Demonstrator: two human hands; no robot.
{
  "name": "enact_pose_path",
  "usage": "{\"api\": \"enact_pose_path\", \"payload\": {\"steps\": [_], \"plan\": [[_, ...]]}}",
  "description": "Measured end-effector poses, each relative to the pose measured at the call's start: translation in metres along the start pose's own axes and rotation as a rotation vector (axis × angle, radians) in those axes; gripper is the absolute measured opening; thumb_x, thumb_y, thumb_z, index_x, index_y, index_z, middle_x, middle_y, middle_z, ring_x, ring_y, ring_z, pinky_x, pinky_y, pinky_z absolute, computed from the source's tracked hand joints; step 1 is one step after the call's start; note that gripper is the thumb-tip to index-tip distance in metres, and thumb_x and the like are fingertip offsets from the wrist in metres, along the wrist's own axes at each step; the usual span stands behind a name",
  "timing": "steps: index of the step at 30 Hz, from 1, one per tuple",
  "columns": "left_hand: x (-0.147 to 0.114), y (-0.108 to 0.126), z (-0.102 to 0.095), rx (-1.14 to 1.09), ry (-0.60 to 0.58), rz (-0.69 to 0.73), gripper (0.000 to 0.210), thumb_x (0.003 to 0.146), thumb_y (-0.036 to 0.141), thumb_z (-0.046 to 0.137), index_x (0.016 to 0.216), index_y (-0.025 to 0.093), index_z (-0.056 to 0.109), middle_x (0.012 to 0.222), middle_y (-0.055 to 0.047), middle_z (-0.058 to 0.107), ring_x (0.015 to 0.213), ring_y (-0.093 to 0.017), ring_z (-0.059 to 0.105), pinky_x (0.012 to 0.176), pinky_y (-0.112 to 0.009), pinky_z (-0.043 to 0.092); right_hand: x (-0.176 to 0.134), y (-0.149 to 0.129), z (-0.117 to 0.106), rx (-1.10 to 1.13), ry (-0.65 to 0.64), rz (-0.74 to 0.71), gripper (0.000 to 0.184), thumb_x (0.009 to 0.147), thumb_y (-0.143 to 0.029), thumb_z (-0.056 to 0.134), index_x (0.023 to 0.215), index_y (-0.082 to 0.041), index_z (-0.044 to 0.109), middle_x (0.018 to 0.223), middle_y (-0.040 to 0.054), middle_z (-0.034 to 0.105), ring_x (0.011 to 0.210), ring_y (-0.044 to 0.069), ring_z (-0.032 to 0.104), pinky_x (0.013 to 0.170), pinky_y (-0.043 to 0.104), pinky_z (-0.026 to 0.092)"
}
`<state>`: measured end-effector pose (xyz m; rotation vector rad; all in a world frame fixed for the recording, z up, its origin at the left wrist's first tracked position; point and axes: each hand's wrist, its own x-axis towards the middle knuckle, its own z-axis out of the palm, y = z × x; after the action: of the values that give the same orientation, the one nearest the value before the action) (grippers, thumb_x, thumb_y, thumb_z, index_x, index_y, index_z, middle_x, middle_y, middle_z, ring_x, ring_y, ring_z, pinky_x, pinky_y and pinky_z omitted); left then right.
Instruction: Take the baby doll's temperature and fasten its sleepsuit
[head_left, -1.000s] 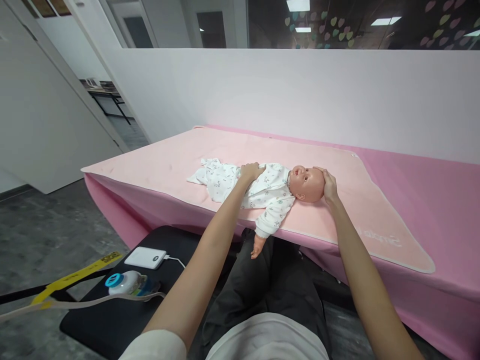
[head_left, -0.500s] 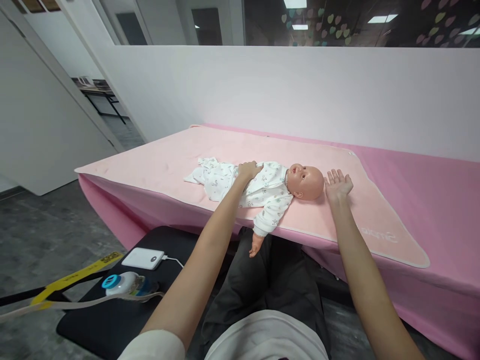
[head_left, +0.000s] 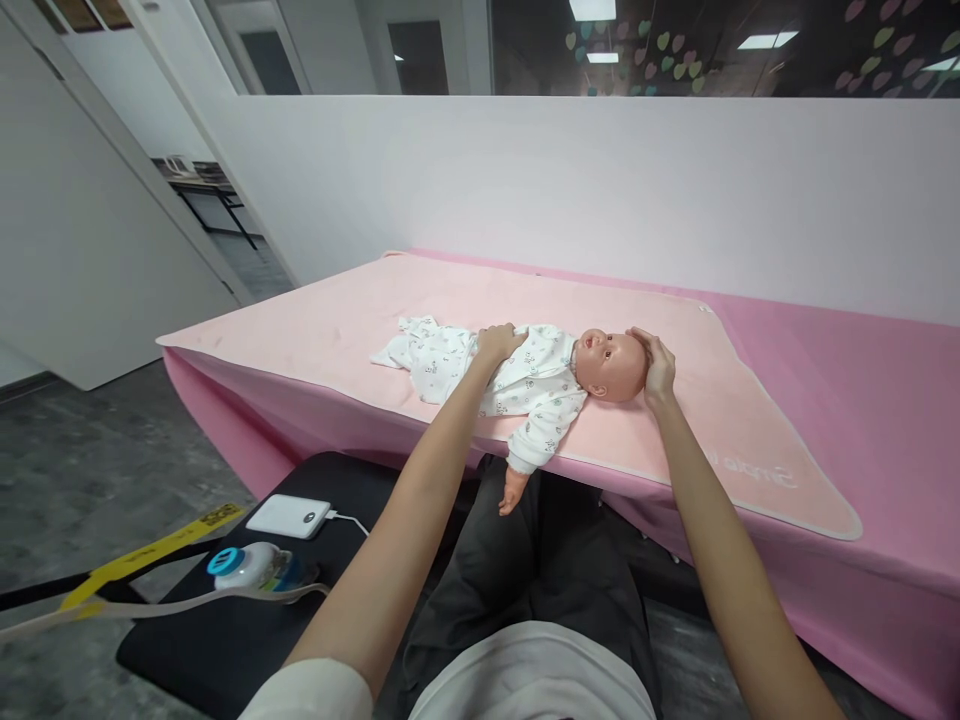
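A baby doll [head_left: 547, 360] in a white printed sleepsuit lies on its back on the pale pink mat [head_left: 322, 320]. Its bald head [head_left: 611, 368] points to the right, and one arm [head_left: 514, 490] hangs over the table's front edge. My left hand [head_left: 501, 341] rests flat across the doll's belly, thumb toward its chest; the far fingertips are partly hidden. Against the crown of the head, my right hand [head_left: 658, 368] is lightly cupped with the fingers stretched along it, not closed around it.
On a black chair [head_left: 187, 640] at lower left are a white power bank [head_left: 289, 516] with a cable and a blue-capped bottle [head_left: 251, 568]. A yellow-tagged strap [head_left: 150, 555] crosses beside them. A white wall [head_left: 570, 200] stands behind the pink-covered table [head_left: 892, 420].
My right hand has moved left from beside the doll's head, turning from palm up to cup the crown. My left hand has stayed on the belly.
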<state>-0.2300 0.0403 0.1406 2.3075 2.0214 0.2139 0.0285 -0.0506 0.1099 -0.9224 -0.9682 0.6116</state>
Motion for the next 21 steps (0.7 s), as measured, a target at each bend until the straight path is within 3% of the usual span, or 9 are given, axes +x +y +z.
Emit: {"api": "enact_pose_path", "payload": {"steps": [5,12,16,19,21], "plan": [[0.001,-0.001,0.002,-0.025,0.024,0.004,0.048,0.085,0.045,0.036,0.118,0.018,0.058,0.115,-0.012,0.065,0.109,-0.028,0.058,0.094,-0.038,0.039,0.005,0.0,-0.003,0.079,0.099,0.075,0.047,0.079,-0.057,0.046,0.093,-0.018,0.067,0.107,0.0093,0.068,0.106,0.021,0.061,0.099,0.04,0.043],[0.007,-0.003,0.003,-0.159,0.028,0.027,0.048,0.085,0.044,0.038,0.126,0.025,0.052,0.124,-0.004,0.062,0.115,-0.024,0.056,0.095,-0.032,0.041,-0.002,-0.003,0.005,-0.064,-0.018,0.127,0.044,0.074,-0.055,0.056,0.088,-0.016,0.069,0.1,0.008,0.071,0.101,0.022,0.062,0.095,0.037,0.046],[0.003,-0.004,0.002,-0.358,0.154,0.001,0.048,0.081,0.035,0.044,0.126,0.021,0.049,0.127,-0.004,0.059,0.113,-0.021,0.057,0.094,-0.028,0.043,-0.002,0.002,0.007,-0.066,0.019,0.126,0.044,0.074,-0.055,0.055,0.087,-0.016,0.069,0.1,0.0076,0.071,0.097,0.022,0.062,0.092,0.037,0.047],[-0.011,0.0,-0.003,-0.484,0.308,0.151,0.038,0.08,0.027,0.043,0.114,0.02,0.057,0.12,-0.003,0.062,0.109,-0.018,0.057,0.094,-0.026,0.043,-0.001,0.008,0.005,-0.065,0.02,0.147,0.043,0.075,-0.054,0.055,0.089,-0.016,0.068,0.098,0.0066,0.071,0.092,0.022,0.063,0.09,0.039,0.048],[-0.025,0.007,-0.008,-0.474,0.296,0.373,0.031,0.083,0.032,0.042,0.106,0.02,0.06,0.109,-0.003,0.066,0.103,-0.018,0.059,0.092,-0.027,0.043,0.0,0.012,0.004,-0.044,0.044,0.157,0.042,0.075,-0.054,0.056,0.087,-0.016,0.067,0.094,0.0062,0.072,0.089,0.022,0.064,0.087,0.039,0.049]]}}
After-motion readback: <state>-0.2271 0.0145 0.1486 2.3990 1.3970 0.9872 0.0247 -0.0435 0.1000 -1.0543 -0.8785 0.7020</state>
